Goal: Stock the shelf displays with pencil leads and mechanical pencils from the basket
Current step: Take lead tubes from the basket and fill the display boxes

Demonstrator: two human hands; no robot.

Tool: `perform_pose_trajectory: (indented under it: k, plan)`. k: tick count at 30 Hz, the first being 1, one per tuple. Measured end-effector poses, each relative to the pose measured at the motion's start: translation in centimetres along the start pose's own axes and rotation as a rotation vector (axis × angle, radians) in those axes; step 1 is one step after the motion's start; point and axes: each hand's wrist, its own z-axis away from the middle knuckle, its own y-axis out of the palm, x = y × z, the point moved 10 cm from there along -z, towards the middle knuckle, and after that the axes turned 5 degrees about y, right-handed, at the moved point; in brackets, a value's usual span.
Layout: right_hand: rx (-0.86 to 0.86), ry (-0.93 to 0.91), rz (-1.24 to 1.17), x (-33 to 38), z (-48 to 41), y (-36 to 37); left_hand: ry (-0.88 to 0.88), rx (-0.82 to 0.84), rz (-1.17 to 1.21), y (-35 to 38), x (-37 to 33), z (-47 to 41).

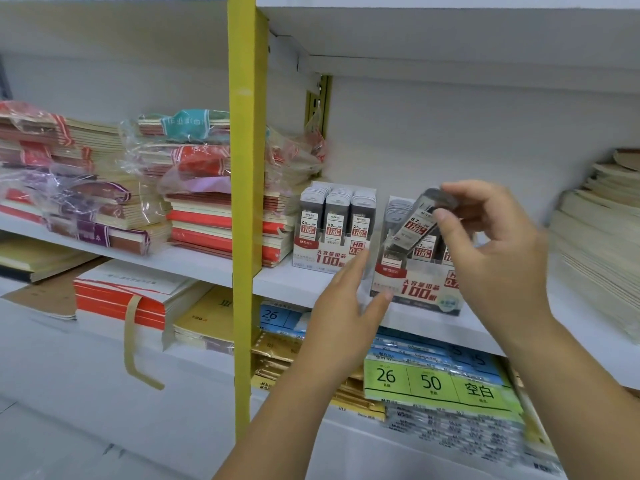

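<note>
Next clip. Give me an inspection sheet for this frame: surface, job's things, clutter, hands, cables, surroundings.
Surface: white shelf, middle tier, carries both displays.
Job's things: 0.5 box, three lead cases across its front; 0.7 box to its right; lead case tilted above the 0.7 box.
Clutter: wrapped notebooks stacked left of the boxes; paper stack at right.
Hands: right hand pinches the lead case by its top end; left hand has its fingers straight at the 0.7 box's left front corner, contact unclear.
Cables: nothing seen.
Surroundings: yellow post in front of the shelves; label packs on the tier below.
</note>
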Motion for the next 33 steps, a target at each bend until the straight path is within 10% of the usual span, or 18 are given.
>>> perform_pose_trajectory:
  k: [21, 26, 33]
  plan:
    - [0.271, 0.064, 0.47, -3.9, 0.4, 4.2, 0.073, 0.05, -0.105, 0.5, -0.4, 0.1]
    - [0.101, -0.003, 0.169, -1.1, 3.8, 0.4, 0.142, -0.162, -0.17, -1.5, -0.4, 3.9]
    - [0.612, 0.432, 0.095, -9.8, 23.2, 3.8, -0.02, 0.692, -0.484, 8.2, 11.1, 16.5]
